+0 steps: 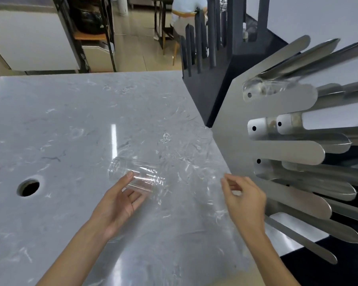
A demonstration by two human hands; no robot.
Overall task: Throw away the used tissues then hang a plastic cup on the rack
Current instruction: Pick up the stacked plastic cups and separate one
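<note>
**Cup in hand, rack still to reach**

Your bench (70, 120) fills most of the view, grey and marbled, with a round hole (28, 187) at near left. No tissues show anywhere on it, so that part looks finished. The rack (277, 149) stands at the right edge, its flat metal prongs fanning out towards you; one prong far up already seems to carry a clear cup (256, 89).

Your left hand (116, 203) is grasping the plastic cup (136, 177), lying on its side just above the bench, thumb on top and fingers beneath. Your right hand (244, 197) is empty, fingers loosely curled, near the lower prongs.

Mind the grip: the cup is thin and slick, so a squeeze could buckle it or let it slip. Being clear, its mouth is hard to judge; come in crooked and the rim may catch a prong tip and knock it free.
</note>
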